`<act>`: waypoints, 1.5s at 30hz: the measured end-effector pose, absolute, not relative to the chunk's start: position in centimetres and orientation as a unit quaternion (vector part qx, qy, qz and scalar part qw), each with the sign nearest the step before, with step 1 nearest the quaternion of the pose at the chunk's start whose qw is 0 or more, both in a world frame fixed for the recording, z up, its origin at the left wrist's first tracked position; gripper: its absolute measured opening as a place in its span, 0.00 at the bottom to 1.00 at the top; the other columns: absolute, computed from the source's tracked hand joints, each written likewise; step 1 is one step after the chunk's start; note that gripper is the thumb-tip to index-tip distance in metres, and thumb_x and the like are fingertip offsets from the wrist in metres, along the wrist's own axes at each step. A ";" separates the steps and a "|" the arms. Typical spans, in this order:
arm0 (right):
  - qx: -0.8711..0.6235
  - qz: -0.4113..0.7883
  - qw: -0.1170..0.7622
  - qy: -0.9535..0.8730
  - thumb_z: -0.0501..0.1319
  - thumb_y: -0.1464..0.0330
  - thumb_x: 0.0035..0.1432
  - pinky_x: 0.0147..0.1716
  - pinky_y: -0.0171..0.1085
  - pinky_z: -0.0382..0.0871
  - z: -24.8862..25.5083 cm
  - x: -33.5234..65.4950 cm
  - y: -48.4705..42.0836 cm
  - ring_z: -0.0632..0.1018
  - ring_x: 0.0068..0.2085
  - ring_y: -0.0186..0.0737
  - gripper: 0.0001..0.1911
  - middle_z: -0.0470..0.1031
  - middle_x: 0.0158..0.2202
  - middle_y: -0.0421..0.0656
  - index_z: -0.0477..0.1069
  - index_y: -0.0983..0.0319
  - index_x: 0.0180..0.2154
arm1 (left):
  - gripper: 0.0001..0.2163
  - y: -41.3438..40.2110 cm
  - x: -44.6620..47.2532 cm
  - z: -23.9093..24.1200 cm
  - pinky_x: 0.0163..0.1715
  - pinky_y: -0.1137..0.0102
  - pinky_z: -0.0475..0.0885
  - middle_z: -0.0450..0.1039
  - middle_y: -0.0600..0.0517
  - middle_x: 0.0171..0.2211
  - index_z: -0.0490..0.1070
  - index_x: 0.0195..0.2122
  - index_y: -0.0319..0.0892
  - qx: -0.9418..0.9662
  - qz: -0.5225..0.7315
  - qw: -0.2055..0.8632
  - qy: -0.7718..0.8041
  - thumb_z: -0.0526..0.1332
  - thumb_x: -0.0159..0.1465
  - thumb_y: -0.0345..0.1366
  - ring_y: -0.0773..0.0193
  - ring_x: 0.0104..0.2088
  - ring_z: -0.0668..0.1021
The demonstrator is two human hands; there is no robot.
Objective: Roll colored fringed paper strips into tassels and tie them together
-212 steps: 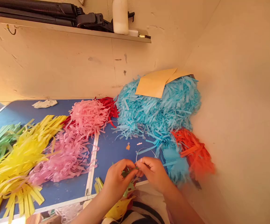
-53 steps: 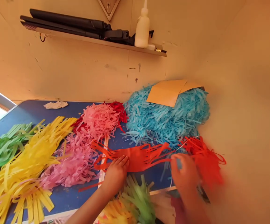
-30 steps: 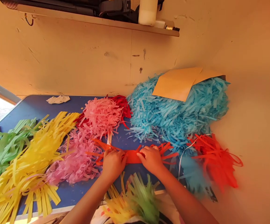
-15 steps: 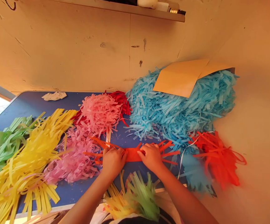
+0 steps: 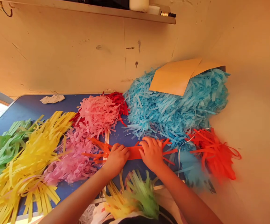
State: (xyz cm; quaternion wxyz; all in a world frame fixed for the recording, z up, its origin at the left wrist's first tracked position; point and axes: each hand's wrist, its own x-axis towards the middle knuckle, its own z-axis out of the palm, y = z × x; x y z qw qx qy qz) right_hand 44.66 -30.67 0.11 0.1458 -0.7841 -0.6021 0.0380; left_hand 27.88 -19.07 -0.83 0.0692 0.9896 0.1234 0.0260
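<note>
A strip of orange tissue paper [image 5: 135, 153], cut into fringes at both ends, lies across the blue table in front of me. My left hand [image 5: 116, 158] is over the strip's left part, its fingers bent together on the paper. On the right part rests my right hand [image 5: 151, 154], fingers spread a little and thumb apart, touching the sheet. Loose orange fringes stick out past both hands. The undersides of my fingers are hidden.
Blue fringed paper [image 5: 172, 109] is heaped at the back right under a yellow card [image 5: 175, 76]. Red-orange fringe [image 5: 216, 152] lies at right. Pink [image 5: 99, 112], lilac [image 5: 75, 157], yellow [image 5: 32, 152] and green fringes [image 5: 6, 146] cover the left. A shelf [image 5: 116, 14] juts from the wall.
My right hand's fingers have loosened from a pinch and spread over the paper. The left fingers have shifted slightly on the strip. The whole view has moved a little.
</note>
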 end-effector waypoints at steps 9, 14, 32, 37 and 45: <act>-0.646 0.107 0.077 -0.751 0.56 0.76 0.58 0.44 0.44 0.54 -0.1 44.9 -30.8 0.73 0.46 0.47 0.12 0.76 0.43 0.49 0.69 0.63 0.44 | 0.13 -18.7 27.7 0.6 0.60 0.49 0.52 0.74 0.46 0.40 0.72 0.42 0.41 0.992 -0.019 0.071 0.098 0.61 0.54 0.28 0.52 0.43 0.74; -0.659 0.119 0.098 -0.736 0.58 0.76 0.54 0.42 0.43 0.55 -0.3 45.5 -30.4 0.74 0.43 0.45 0.15 0.77 0.41 0.46 0.69 0.64 0.45 | 0.19 -18.4 27.3 0.7 0.60 0.50 0.53 0.73 0.45 0.45 0.70 0.47 0.42 0.992 -0.033 0.078 0.096 0.59 0.53 0.24 0.53 0.47 0.73; -0.662 0.079 0.117 -0.736 0.64 0.67 0.57 0.45 0.44 0.55 0.2 45.5 -29.5 0.73 0.44 0.47 0.11 0.77 0.41 0.47 0.73 0.63 0.43 | 0.09 -19.3 28.5 -0.1 0.56 0.47 0.58 0.76 0.48 0.30 0.77 0.32 0.41 0.981 0.057 0.026 0.185 0.56 0.65 0.32 0.56 0.34 0.77; -0.680 0.083 0.132 -0.717 0.60 0.69 0.64 0.42 0.42 0.54 -0.1 46.4 -29.1 0.74 0.40 0.41 0.06 0.78 0.36 0.42 0.75 0.60 0.35 | 0.12 -18.9 28.4 0.3 0.55 0.52 0.62 0.78 0.50 0.30 0.78 0.33 0.44 0.978 0.062 0.052 0.194 0.56 0.66 0.38 0.57 0.34 0.78; -0.676 0.079 0.150 -0.717 0.63 0.73 0.58 0.42 0.42 0.55 -0.3 46.8 -28.7 0.75 0.41 0.42 0.08 0.78 0.38 0.41 0.74 0.60 0.41 | 0.10 -18.3 28.6 0.0 0.54 0.53 0.64 0.79 0.49 0.31 0.79 0.33 0.43 0.973 0.055 0.080 0.211 0.57 0.60 0.29 0.57 0.34 0.79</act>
